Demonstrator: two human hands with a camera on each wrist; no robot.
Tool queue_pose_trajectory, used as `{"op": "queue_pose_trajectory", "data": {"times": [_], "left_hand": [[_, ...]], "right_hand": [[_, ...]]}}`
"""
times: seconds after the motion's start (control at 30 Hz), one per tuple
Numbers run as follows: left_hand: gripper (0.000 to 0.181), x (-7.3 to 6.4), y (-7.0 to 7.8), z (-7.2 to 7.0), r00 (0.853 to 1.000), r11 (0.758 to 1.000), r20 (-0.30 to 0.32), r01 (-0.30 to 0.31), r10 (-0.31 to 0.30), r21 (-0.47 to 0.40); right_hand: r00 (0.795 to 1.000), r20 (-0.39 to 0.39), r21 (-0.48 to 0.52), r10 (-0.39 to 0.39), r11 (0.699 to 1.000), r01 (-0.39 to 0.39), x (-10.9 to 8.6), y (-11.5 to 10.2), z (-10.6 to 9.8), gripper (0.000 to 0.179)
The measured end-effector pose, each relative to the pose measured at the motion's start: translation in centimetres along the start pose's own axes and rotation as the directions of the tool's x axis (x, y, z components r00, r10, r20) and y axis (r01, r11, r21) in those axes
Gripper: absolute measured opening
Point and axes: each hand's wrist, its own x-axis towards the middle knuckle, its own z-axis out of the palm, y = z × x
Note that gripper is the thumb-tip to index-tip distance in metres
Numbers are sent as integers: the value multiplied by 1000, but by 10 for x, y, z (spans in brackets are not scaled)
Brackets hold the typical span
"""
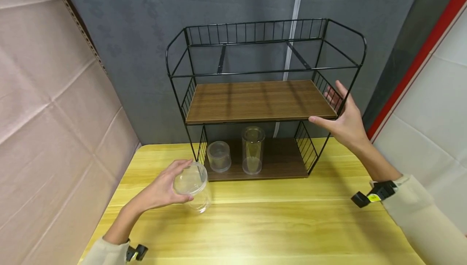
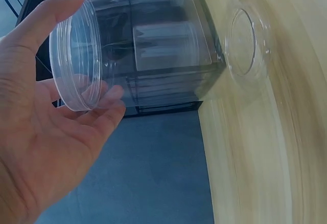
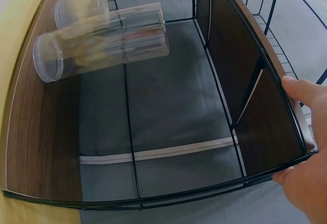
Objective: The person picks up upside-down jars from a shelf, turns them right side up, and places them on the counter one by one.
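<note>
My left hand (image 1: 166, 188) grips a clear plastic jar (image 1: 200, 200) around its lid, thumb on one side and fingers on the other. The jar is tilted in the head view, its base close over the table, near the left front corner of a two-tier black wire rack (image 1: 268, 71). In the left wrist view the jar (image 2: 163, 45) looks see-through, with nothing inside. At the rack's right side, my right hand (image 1: 348, 123) holds the front corner of the middle shelf (image 1: 255, 101). Its thumb (image 3: 296, 88) lies on the shelf's front edge; its fingers reach along the outside.
On the rack's brown bottom shelf (image 1: 281, 163) stand a short clear jar (image 1: 219, 157) and a taller clear jar (image 1: 253, 151). The rack stands on a light wooden table (image 1: 255, 224) before a grey cloth backdrop (image 1: 146, 54). Pale cloth walls (image 1: 54, 115) flank both sides.
</note>
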Motion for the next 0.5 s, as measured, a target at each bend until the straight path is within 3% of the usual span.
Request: {"op": "queue_pose_trajectory", "data": {"times": [0.3,0.5], "left_hand": [[105,-5,-9,-2,1000,999,7,26,-26,-19],[111,-5,-5,-4,999,999,-14,35,-35,-17]], "right_hand": [[1000,-6,-5,-2,1000,2,0,0,0,111],[1000,-15,-17,-12,1000,12,1,1,0,110]]}}
